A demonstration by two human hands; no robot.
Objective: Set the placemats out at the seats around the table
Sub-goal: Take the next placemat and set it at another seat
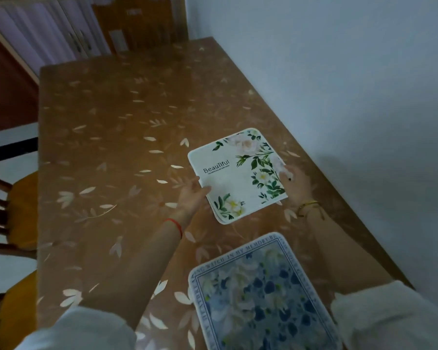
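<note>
A white placemat (234,178) printed with green leaves, pale flowers and the word "Beautiful" sits over the table's right half. My left hand (191,195) grips its left edge, thumb on top. My right hand (292,183) holds its right edge, fingertips on the printed flowers. More than one layer shows at its near corner. A blue floral placemat (261,294) with a lettered border lies flat on the table (106,152) just in front of me, between my forearms.
The brown table has a glossy cover with a pale leaf pattern. A white wall (352,84) runs along its right side. Wooden chairs with orange seats (18,205) stand at the left edge, another chair (142,24) at the far end.
</note>
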